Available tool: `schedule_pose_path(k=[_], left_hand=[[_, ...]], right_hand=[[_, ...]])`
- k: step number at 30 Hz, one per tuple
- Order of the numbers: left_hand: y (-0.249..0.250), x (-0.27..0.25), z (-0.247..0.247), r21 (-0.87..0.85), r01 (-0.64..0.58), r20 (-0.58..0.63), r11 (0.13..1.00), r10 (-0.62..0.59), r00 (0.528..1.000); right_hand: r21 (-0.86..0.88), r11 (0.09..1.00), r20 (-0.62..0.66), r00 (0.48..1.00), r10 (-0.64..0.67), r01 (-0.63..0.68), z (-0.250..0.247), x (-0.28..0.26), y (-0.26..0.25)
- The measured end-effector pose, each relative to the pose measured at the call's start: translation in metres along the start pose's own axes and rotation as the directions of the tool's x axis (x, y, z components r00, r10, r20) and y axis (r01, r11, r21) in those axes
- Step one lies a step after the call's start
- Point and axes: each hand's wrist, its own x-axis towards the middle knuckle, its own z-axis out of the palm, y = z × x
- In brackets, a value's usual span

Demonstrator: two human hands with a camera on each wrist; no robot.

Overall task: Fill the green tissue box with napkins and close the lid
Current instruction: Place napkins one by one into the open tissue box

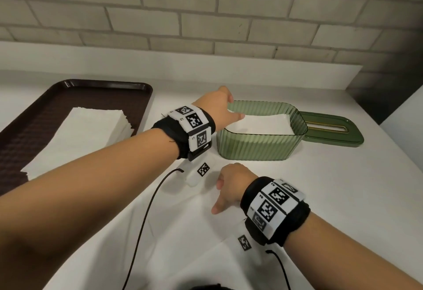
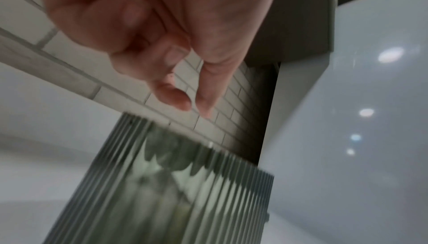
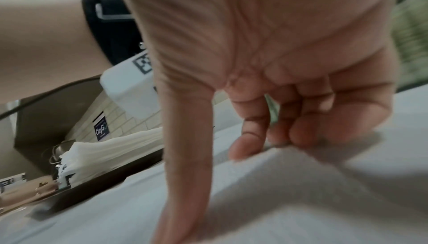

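The green ribbed tissue box [image 1: 258, 145] stands open on the white counter with a layer of white napkins [image 1: 265, 124] inside. Its green lid [image 1: 332, 139] lies flat just right of it. My left hand [image 1: 233, 108] hovers at the box's left end with the thumb over the napkins. In the left wrist view that hand [image 2: 193, 107] hangs loosely curled above the box [image 2: 185, 193] and holds nothing. My right hand [image 1: 220, 195] rests on a loose napkin [image 1: 201, 239] in front of the box. Its thumb is planted and its curled fingers [image 3: 254, 138] bunch the napkin [image 3: 301, 184] up.
A dark brown tray [image 1: 68, 86] at the left carries a tall stack of napkins [image 1: 87, 134], also seen in the right wrist view as the stack [image 3: 111, 152]. A tiled wall runs behind the counter. Black cables [image 1: 146, 216] trail from the wrist bands across the counter.
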Motion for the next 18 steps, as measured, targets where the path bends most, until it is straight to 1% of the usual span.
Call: schedule_pose_path(k=[3,7,12,18], left_hand=[[-0.005,-0.010,-0.016,-0.105,-0.025,-0.040,0.994,0.021,0.999],[-0.016,-0.035,-0.037,-0.219,-0.027,-0.092,0.975,0.007,0.996],[-0.046,-0.074,-0.050,-0.373,0.046,-0.095,0.927,-0.087,0.992],[-0.075,-0.119,-0.046,-0.522,0.111,-0.136,0.846,-0.211,0.968]], right_hand=[[0.025,1.000,-0.017,1.000,0.019,-0.019,0.002,-0.002,0.001],[0.122,0.992,-0.009,1.000,-0.019,0.020,0.007,-0.004,0.005],[0.237,0.950,-0.051,0.979,-0.197,0.203,0.013,-0.005,0.030],[0.430,0.832,-0.045,0.929,-0.368,0.350,0.001,-0.014,0.066]])
